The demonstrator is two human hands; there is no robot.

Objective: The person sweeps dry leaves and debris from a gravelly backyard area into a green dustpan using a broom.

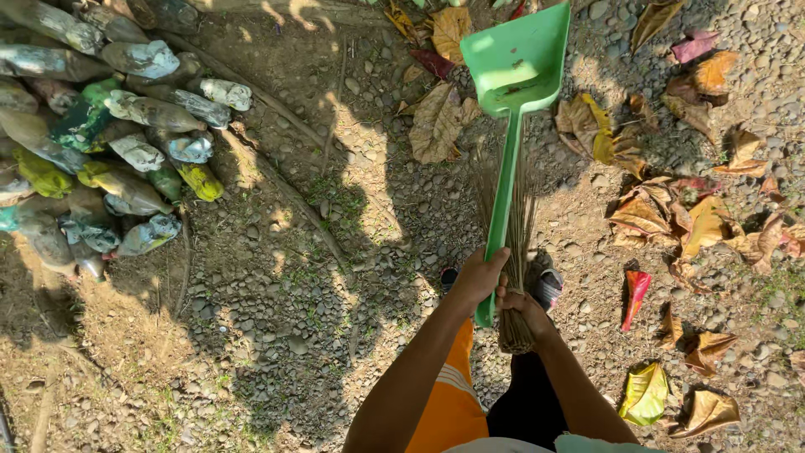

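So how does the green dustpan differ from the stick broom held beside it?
The green dustpan is smooth, bright plastic with a wide scoop; the stick broom is a thin brown bundle of twigs. The left hand grips the dustpan's handle, the right hand the broom. Both point away over gravel.

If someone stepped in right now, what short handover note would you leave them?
Left hand: closed around the handle of the green dustpan, pan end held out over the ground.
Right hand: gripping the bound end of the stick broom, bristles lying alongside the dustpan handle.
Dry leaves lie scattered over the gravel to the right and near the pan; the pan looks nearly empty.
A heap of stuffed plastic bottles sits at the left.
Done: nothing gathered, as far as it shows. Left: the leaves.
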